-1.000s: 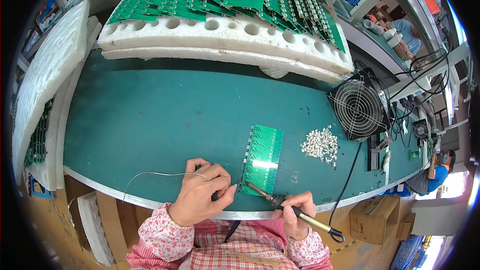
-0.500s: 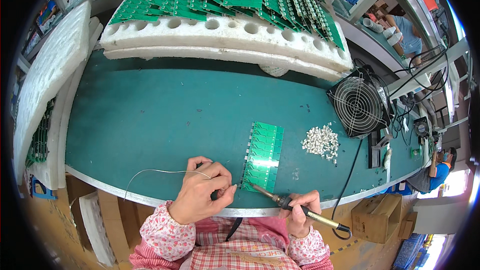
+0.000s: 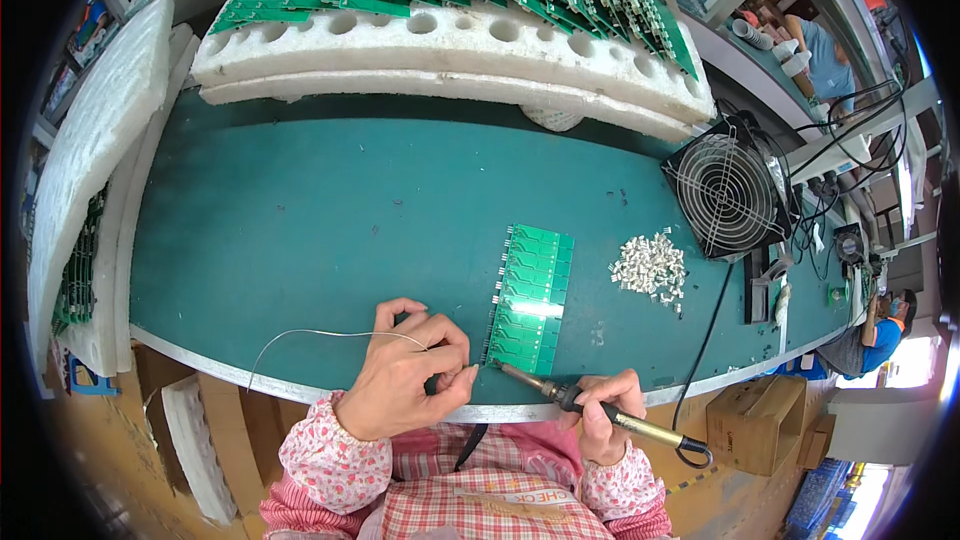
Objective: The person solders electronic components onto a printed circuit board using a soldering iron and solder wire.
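A brown cardboard box (image 3: 757, 423) is seen on the floor, below the near right edge of the green table (image 3: 300, 230). White foam packing slabs (image 3: 440, 65) are stacked along the table's far side. No labels, signs or screens can be made out.

Both hands (image 3: 410, 380) (image 3: 605, 420), fingers pinched

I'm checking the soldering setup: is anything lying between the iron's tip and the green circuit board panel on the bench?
Nothing visible does. The soldering iron in the right hand points its tip straight at the near left corner of the green circuit board panel. The left hand brings thin solder wire to that corner from the left.
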`<state>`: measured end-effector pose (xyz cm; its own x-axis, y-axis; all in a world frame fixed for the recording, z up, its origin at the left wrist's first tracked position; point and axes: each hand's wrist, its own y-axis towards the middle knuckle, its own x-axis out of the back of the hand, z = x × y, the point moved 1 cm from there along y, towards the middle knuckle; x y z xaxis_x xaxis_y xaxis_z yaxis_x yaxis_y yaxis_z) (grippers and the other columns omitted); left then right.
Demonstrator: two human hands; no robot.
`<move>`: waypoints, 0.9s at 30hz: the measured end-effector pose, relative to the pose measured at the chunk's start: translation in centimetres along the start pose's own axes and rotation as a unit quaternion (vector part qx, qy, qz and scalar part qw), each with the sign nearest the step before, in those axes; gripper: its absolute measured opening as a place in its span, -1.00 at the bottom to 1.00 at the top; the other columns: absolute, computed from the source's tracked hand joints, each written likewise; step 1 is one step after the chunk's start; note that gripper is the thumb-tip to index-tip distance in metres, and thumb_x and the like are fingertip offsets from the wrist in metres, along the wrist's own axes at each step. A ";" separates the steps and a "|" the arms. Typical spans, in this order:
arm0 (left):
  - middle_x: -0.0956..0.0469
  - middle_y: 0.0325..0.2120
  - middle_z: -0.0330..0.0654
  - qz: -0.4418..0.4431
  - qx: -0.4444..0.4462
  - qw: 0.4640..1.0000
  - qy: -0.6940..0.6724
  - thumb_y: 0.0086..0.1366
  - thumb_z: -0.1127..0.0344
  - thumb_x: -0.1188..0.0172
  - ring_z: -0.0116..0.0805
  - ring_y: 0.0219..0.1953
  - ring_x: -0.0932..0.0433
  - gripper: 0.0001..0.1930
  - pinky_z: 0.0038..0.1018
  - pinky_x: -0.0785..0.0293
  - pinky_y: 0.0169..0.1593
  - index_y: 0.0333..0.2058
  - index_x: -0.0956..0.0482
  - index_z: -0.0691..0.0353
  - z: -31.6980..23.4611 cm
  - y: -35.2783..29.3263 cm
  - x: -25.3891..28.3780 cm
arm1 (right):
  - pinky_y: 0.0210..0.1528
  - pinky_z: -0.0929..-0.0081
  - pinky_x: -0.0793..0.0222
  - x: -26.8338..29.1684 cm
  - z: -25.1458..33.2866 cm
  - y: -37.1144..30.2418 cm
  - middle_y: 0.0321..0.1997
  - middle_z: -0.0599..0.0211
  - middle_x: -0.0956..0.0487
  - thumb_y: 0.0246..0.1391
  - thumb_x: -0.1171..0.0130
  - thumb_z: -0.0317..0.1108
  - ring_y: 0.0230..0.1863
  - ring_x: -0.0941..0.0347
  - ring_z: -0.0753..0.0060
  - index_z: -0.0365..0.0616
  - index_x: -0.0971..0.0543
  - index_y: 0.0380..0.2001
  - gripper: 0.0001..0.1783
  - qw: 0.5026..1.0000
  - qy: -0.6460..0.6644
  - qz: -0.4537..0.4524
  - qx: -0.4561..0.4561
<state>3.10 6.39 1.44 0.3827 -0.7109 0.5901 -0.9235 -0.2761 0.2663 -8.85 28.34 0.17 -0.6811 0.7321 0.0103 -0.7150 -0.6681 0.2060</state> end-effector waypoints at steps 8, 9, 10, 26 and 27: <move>-0.50 -0.50 -0.36 0.000 0.001 1.000 0.018 -0.04 0.43 -0.33 -0.39 -0.45 -0.44 -0.70 -0.21 -0.22 0.06 -0.73 -0.33 0.14 -0.1 0.1 -0.1 | -0.63 0.59 -0.35 0.1 -0.2 0.1 -0.63 0.24 -0.53 0.13 -0.12 -0.45 -0.70 -0.47 0.52 -0.27 -0.40 -0.34 -0.87 0.999 -0.027 0.011 0.023; -0.50 -0.50 -0.37 -0.001 0.002 1.000 0.017 -0.03 0.43 -0.33 -0.39 -0.45 -0.44 -0.70 -0.22 -0.21 0.06 -0.73 -0.33 0.14 0.0 0.1 -0.1 | -0.63 0.59 -0.34 0.2 -0.3 0.1 -0.64 0.26 -0.52 0.11 -0.12 -0.47 -0.70 -0.47 0.51 -0.27 -0.41 -0.35 -0.88 0.998 -0.050 0.014 0.034; -0.50 -0.51 -0.37 -0.003 0.004 1.000 0.016 -0.03 0.43 -0.33 -0.39 -0.45 -0.44 -0.70 -0.23 -0.21 0.06 -0.73 -0.33 0.14 0.0 0.1 -0.2 | -0.63 0.59 -0.34 0.1 -0.3 0.1 -0.64 0.26 -0.52 0.11 -0.12 -0.47 -0.70 -0.47 0.51 -0.27 -0.41 -0.35 -0.88 0.998 -0.050 0.014 0.033; -0.50 -0.50 -0.36 -0.003 0.000 1.000 0.019 -0.03 0.43 -0.34 -0.39 -0.45 -0.43 -0.69 -0.23 -0.22 0.05 -0.73 -0.33 0.13 -0.2 0.1 -0.1 | -0.63 0.55 -0.35 -0.1 -0.4 0.3 -0.66 0.29 -0.52 0.07 -0.13 -0.45 -0.73 -0.45 0.51 -0.24 -0.43 -0.36 -0.89 0.996 -0.039 0.015 0.074; -0.50 -0.50 -0.36 -0.001 -0.001 1.000 0.021 -0.03 0.43 -0.33 -0.38 -0.45 -0.43 -0.69 -0.23 -0.22 0.05 -0.73 -0.33 0.14 -0.2 0.2 0.0 | -0.64 0.55 -0.36 -0.2 -0.3 0.4 -0.66 0.29 -0.52 0.08 -0.12 -0.47 -0.73 -0.46 0.51 -0.25 -0.42 -0.36 -0.89 0.997 -0.037 0.021 0.072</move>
<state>2.94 6.49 1.59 0.3856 -0.6824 0.6210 -0.9226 -0.2766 0.2690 -9.07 27.89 -0.04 -0.6922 0.7157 0.0934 -0.6529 -0.6761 0.3415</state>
